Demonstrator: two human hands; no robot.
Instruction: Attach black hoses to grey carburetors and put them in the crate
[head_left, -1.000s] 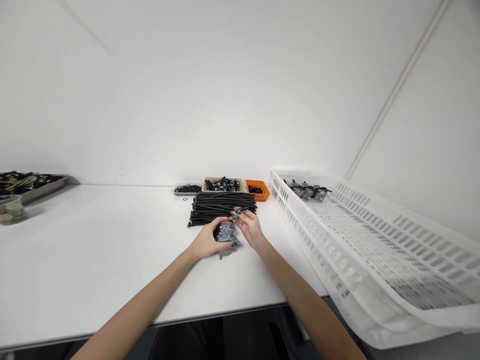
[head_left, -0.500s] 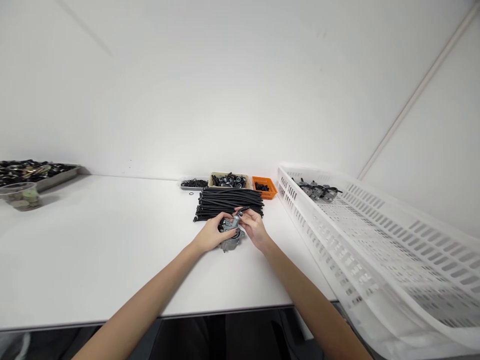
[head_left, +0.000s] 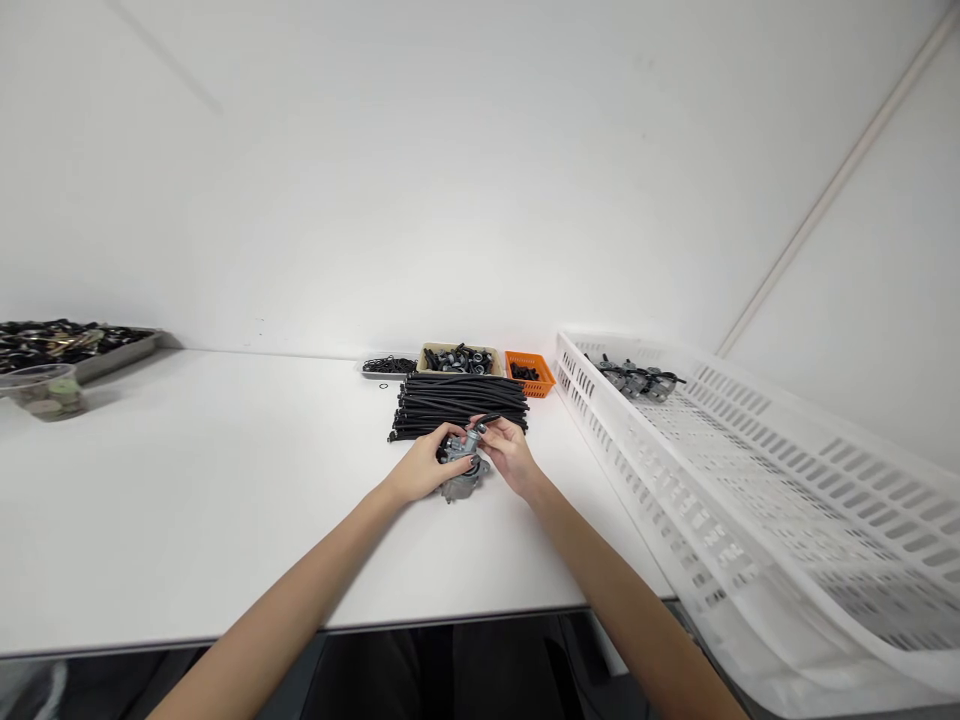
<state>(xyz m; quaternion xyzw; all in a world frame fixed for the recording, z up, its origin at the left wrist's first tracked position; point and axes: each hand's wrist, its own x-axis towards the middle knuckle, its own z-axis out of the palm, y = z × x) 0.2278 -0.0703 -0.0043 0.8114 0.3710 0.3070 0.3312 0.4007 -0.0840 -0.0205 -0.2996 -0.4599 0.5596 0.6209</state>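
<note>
A grey metal carburetor-like part point(head_left: 461, 484) is held just above or on the white table, in front of a pile of black tubes point(head_left: 457, 400). My left hand point(head_left: 424, 466) grips it from the left, thumb across its front. My right hand point(head_left: 509, 455) is on its upper right, fingers pinched round a short black rubber piece point(head_left: 487, 419) at the top of the metal part. Part of the right fingers is hidden behind the metal part.
Behind the tubes stand a tray of black rings point(head_left: 389, 367), a cream tray point(head_left: 499, 362) of mixed fittings and an orange basket point(head_left: 546, 385). A large white crate point(head_left: 645, 480) with metal parts is at right. Far left are a metal tray point(head_left: 124, 354) and a clear cup point(head_left: 56, 395).
</note>
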